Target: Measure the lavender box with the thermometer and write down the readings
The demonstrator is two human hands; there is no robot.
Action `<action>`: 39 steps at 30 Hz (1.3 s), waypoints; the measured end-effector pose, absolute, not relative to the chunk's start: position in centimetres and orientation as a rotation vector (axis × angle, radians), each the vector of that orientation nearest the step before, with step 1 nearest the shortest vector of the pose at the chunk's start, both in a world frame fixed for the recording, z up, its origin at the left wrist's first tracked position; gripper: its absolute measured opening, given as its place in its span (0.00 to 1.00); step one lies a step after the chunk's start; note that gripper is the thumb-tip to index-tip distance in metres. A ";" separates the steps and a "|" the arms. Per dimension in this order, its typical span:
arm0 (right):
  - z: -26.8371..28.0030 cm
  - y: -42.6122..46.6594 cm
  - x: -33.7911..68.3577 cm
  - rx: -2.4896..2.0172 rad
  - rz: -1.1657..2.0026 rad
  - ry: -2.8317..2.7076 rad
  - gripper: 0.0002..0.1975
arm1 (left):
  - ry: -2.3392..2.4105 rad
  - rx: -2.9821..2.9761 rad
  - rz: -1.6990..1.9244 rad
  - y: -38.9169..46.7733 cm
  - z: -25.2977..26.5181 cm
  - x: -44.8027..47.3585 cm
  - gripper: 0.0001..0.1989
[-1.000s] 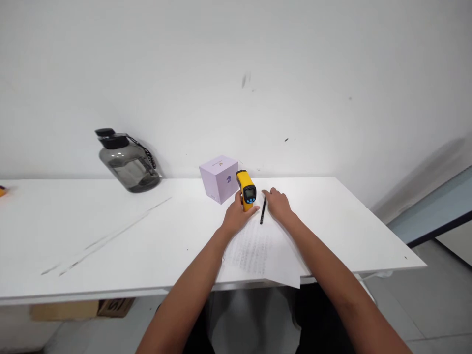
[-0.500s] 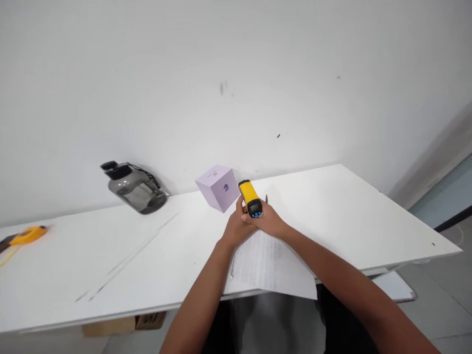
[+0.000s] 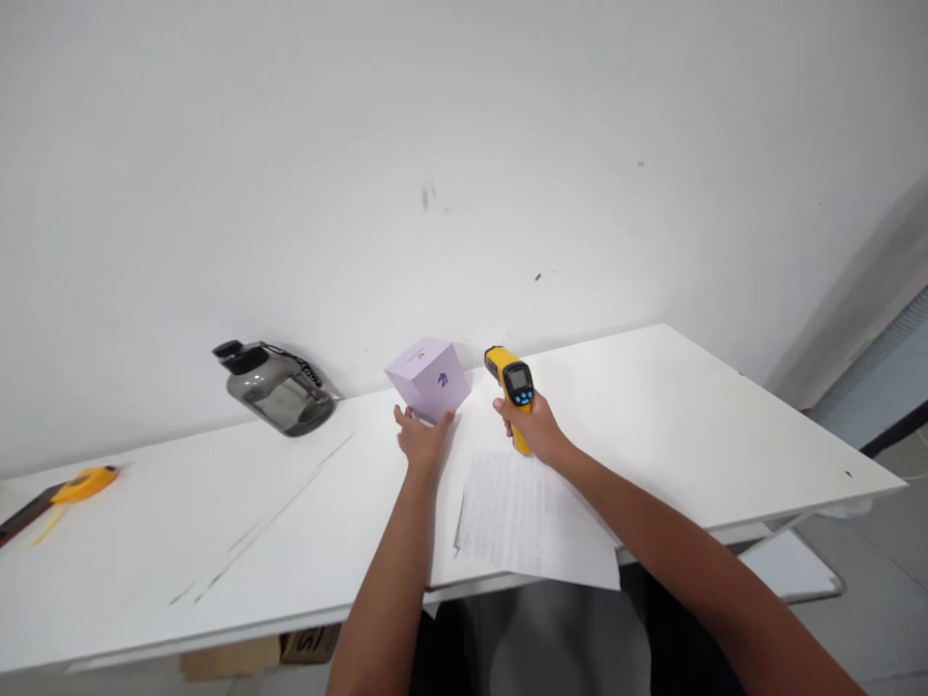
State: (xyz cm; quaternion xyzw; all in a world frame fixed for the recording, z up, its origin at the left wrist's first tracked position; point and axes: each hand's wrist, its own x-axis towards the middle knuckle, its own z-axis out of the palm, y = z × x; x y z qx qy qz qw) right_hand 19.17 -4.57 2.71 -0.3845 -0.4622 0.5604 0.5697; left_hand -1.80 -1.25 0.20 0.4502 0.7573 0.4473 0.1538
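1. Thermometer gun, yellow and black with a small grey screen and blue buttons, is in the right hand, between the back and front edges of the white surface, nearer its right end than its left.
2. Right hand's fingers and thumb are wrapped closely around the yellow handle; the screen faces the wearer and the nose points toward the back edge.
3. Left hand has its fingers and thumb spread wide at the near lower corner of a lilac box; whether it grips the box or only touches it, I cannot tell.
4. Box sits near the back edge, left of the thermometer gun and apart from it, with a dark purple mark on one side.
5. Printed paper lies at the front edge, partly overhanging it, just below the right hand.
6. Grey translucent bottle with a black cap stands by the back edge, left of the box.
7. Yellow-and-dark object, partly blurred, lies toward the left end.
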 end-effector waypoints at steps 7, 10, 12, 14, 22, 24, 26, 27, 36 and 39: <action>2.0 -4.7 18.6 -0.917 1.367 -1.226 0.20 | 2.320 1.220 1.271 -1.2 0.8 -2.0 0.56; 2.0 -4.9 18.7 -0.955 1.340 -1.264 0.19 | 2.252 1.304 1.211 -1.3 0.6 -1.9 0.61; 2.0 -4.9 18.7 -0.957 1.339 -1.272 0.19 | 2.204 1.280 1.213 -1.4 0.6 -2.0 0.60; 2.0 -4.8 18.7 -0.939 1.356 -1.276 0.20 | 2.236 1.259 1.245 -1.4 0.7 -1.9 0.61; 2.0 -4.8 18.6 -0.891 1.414 -1.284 0.19 | 2.015 1.472 1.350 -2.3 0.7 -0.7 0.40; 2.2 -4.8 18.7 -0.907 1.418 -1.289 0.19 | 1.799 1.446 1.383 -2.5 0.6 -0.2 0.38; 2.3 -4.8 18.8 -0.912 1.421 -1.282 0.18 | 1.684 1.446 1.371 -2.7 0.4 0.3 0.37; 2.3 -4.8 18.8 -0.910 1.425 -1.274 0.18 | 1.665 1.455 1.364 -2.7 0.3 0.5 0.37; 3.2 -4.8 19.1 -0.938 1.546 -1.208 0.18 | 1.599 1.441 1.424 -2.5 0.0 0.6 0.33; 3.5 -4.9 19.4 -0.946 1.598 -1.214 0.18 | 1.544 1.417 1.437 -2.3 -0.1 0.4 0.32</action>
